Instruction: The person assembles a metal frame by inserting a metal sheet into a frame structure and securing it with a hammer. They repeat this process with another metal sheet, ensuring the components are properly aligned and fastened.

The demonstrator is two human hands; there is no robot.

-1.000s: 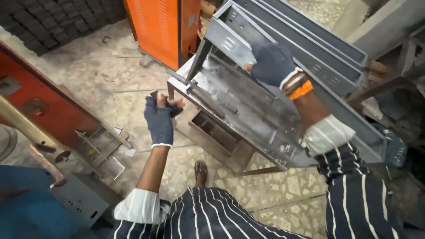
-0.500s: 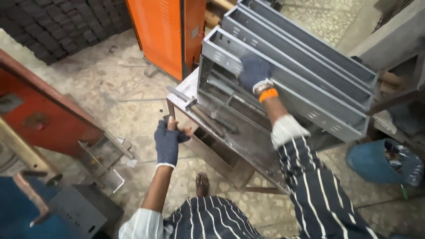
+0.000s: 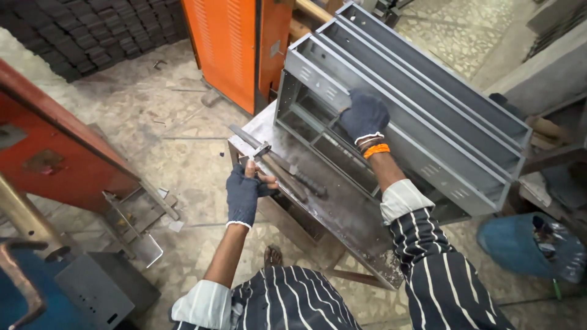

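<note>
Your gloved left hand has its grip closed on a metal hand tool at the near-left corner of the steel tabletop; the tool's long dark body lies flat on the top, pointing away from you. Your gloved right hand, orange band at the wrist, presses open-palmed w/ fingers curled over the front rail of a grey sheet-metal frame, not closed around it. The frame stands on edge on the tabletop, leaning back against more grey panels, just right of an orange cabinet. Progress, judging by this view: frame steadied and positioned, tool in hand but not yet at the frame, so work on the frame itself looks still to come.
</note>
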